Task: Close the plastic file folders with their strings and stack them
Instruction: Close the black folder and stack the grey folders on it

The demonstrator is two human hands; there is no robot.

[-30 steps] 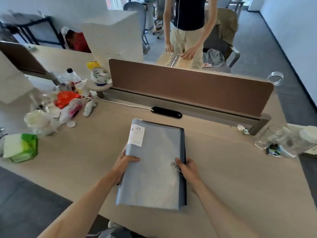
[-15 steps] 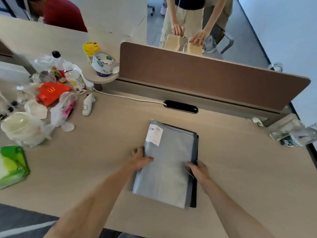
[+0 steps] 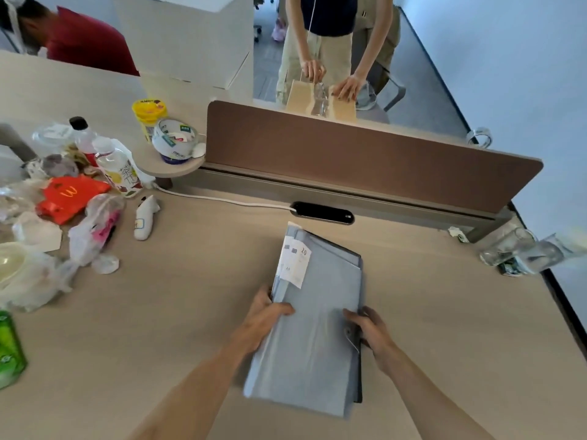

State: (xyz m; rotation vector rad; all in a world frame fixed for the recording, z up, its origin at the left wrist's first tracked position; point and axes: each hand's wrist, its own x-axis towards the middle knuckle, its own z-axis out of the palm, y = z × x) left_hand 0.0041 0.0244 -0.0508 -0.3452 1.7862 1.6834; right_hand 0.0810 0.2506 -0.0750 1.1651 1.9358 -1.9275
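Note:
A stack of grey-blue plastic file folders [image 3: 317, 338] lies on the wooden desk [image 3: 178, 312] in front of me. The top folder carries a white label marked 20 [image 3: 297, 265] at its far left corner, and a second label shows under it. A round string button [image 3: 348, 331] sits at its right edge. My left hand [image 3: 263, 315] grips the stack's left edge, thumb on top. My right hand [image 3: 370, 327] holds the right edge beside the button, thumb on top. A darker folder shows beneath on the right.
Trash, bottles and a red paper bag [image 3: 71, 195] crowd the desk's left side, with a white thermometer-like device [image 3: 144, 217]. A brown divider panel [image 3: 365, 157] stands behind. Clear plastic items [image 3: 521, 250] lie at the right edge. Another person stands beyond the divider.
The top folder has slid slightly askew toward the left on the stack, exposing a second label. Both hands stay on the stack's edges; my view has moved closer and tilted.

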